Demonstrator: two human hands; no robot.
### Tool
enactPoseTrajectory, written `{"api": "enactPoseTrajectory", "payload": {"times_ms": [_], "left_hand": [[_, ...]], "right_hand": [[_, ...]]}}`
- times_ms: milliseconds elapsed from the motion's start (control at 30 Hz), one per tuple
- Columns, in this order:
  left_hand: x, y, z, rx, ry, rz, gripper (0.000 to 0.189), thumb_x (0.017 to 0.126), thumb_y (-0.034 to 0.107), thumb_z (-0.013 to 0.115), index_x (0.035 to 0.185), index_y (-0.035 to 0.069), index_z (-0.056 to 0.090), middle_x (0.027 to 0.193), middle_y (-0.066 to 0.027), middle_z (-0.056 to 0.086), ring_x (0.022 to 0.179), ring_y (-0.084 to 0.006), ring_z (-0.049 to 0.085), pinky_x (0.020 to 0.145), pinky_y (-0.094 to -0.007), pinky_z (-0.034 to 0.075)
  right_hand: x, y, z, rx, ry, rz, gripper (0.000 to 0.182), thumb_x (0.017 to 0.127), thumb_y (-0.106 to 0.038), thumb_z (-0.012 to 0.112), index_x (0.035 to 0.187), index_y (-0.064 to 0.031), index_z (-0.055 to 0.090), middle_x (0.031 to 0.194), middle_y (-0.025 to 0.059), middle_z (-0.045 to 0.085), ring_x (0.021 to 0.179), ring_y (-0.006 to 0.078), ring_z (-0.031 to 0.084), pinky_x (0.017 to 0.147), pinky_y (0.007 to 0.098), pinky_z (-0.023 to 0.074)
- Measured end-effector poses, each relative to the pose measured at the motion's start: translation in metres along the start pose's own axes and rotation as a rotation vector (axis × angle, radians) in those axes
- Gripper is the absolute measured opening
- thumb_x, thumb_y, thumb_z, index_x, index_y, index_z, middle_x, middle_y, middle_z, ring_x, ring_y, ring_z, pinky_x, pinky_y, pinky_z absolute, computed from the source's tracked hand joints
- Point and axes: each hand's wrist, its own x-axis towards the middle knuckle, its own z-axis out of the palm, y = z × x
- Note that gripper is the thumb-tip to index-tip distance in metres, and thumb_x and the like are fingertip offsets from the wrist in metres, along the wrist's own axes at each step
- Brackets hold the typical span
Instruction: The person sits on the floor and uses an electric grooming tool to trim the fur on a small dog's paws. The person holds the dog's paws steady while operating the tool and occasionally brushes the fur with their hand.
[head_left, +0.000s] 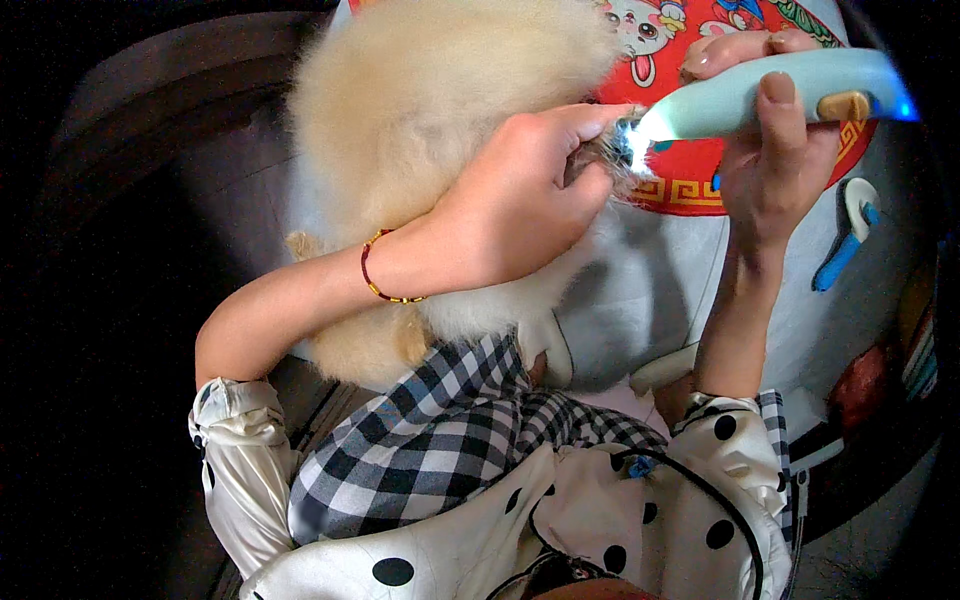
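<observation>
My left hand (525, 195) is closed around the paw (624, 146) of a fluffy cream dog (420, 97). Dark pads show among the paw's pale hairs, with some hair sticking out past my fingers. A pale green pet hair trimmer (739, 94) with a gold switch is gripped in my right hand (780, 135), my thumb lying along its side. Its lit tip shines on the paw and is right against it; glare hides whether they touch. The dog lies beneath my left forearm, and its head is not in view.
Under the dog is a pale grey covered surface (637, 255). A round red mat (682, 196) with cartoon rabbits lies on it, beyond the paw. To the right of my right wrist rests a blue-handled grooming tool (847, 234) with a white head. Black-and-white checked cloth (420, 442) covers my lap.
</observation>
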Motion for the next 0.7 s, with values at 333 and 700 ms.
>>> {"api": "enactPoseTrajectory", "payload": {"times_ms": [333, 700], "left_hand": [[0.000, -0.001, 0.000, 0.088, 0.065, 0.105, 0.035, 0.075, 0.004, 0.054, 0.110, -0.001, 0.048, 0.088, -0.0039, 0.058, 0.079, -0.0052, 0.049, 0.071, -0.0215, 0.042], [0.003, -0.010, 0.004, 0.077, 0.200, 0.282, 0.030, 0.069, 0.001, 0.047, 0.098, 0.000, 0.053, 0.061, -0.0149, 0.051, 0.049, -0.0176, 0.048, 0.049, -0.0285, 0.041]], "right_hand": [[-0.005, -0.001, 0.010, -0.018, 0.113, -0.099, 0.028, 0.080, -0.012, 0.044, 0.103, 0.0016, 0.037, 0.081, 0.0195, 0.054, 0.078, 0.0261, 0.053, 0.075, 0.0380, 0.0426], [-0.010, -0.021, 0.035, -0.456, 0.479, -0.009, 0.018, 0.078, -0.014, 0.051, 0.077, 0.0032, 0.049, 0.071, 0.0153, 0.059, 0.058, 0.0167, 0.057, 0.051, 0.0237, 0.0482]]}}
